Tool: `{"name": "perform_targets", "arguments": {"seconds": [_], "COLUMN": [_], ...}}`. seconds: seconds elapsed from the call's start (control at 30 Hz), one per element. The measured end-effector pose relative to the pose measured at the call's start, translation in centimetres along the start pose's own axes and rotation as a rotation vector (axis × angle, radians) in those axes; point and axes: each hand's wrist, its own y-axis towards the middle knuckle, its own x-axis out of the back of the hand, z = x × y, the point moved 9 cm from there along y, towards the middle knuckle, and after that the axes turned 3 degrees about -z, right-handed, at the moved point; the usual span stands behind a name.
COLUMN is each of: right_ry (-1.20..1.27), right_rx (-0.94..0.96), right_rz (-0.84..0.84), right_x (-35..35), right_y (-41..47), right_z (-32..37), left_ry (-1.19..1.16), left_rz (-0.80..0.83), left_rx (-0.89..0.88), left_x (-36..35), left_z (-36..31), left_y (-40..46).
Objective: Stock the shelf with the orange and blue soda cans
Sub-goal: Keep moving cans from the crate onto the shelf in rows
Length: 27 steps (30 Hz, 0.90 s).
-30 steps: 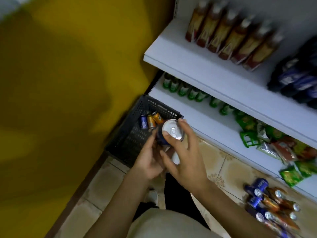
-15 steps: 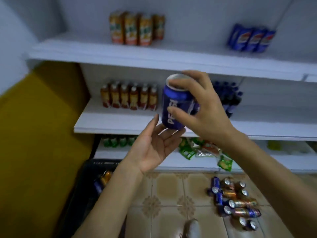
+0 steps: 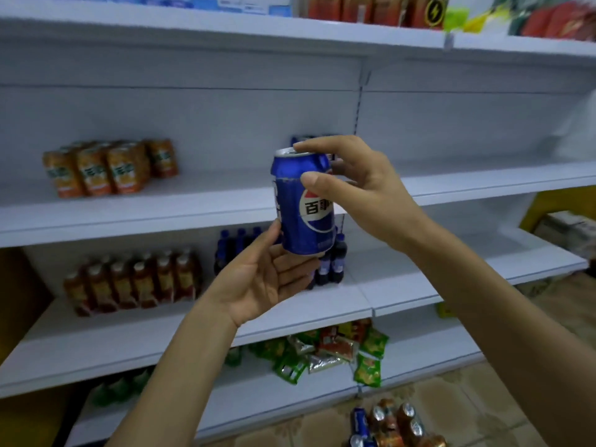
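A person's right hand holds a blue soda can upright in front of a white shelf, its grip closed on the can with the thumb across the upper side and the forefinger over the rim. The left hand is cupped open just below the can, palm up, its thumb tip touching the can's lower left edge and its fingers under the base.

Left of the blue soda can, a group of orange soda cans stands on that shelf. Directly behind the can and the right hand, more blue cans show only as a sliver on the same shelf. Below and left of the can, a row of brown drink bottles lines the next shelf down, with dark blue-capped bottles just under the can. Further below it, green and red snack packets lie in a heap on a lower shelf. Well below and right of the can, loose blue and orange cans sit clustered on the tiled floor.
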Motion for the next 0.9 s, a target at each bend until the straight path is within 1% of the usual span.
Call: {"name": "perform_targets", "arguments": {"seconds": [0.13,0.2,0.33,0.47,0.57,0.77,0.83,0.9], "right_ry": [0.015,0.026,0.079,0.044,-0.060,-0.146,-0.160,-0.169], "right_rx": [-0.028,-0.055,-0.179,-0.240,-0.279,-0.364,-0.392,-0.417], "right_rz": [0.031,0.037,0.074,0.086,0.111,0.065,0.060,0.067], "right_x": [4.4,6.2,8.0,9.0,9.7,11.3,11.5,11.2], "right_y": [0.2,0.6,2.0,3.8,5.3,9.6,12.0,14.9], "right_z": [-2.4,-3.7,-6.9,-9.4,-11.6,-17.6,-19.8,-22.1], "left_ry": [-0.037,-0.037,0.003,0.064,0.112,0.198,0.241,0.357], "left_rz": [0.114,0.110,0.123,0.140,0.150,0.157,0.150,0.114], "left_rx": [0.010,0.001,-0.007,0.032,0.069,0.168,0.172,0.135], "left_x": [-3.8,-4.6,-5.8,-6.0,-5.7,-4.7,-3.9,-2.5], "left_z": [1.1,1.4,1.0,0.5,0.3,-0.5,-1.4,-3.1], "left_y": [4.2,6.2,9.3,12.3,15.1,22.8,25.8,28.5]}}
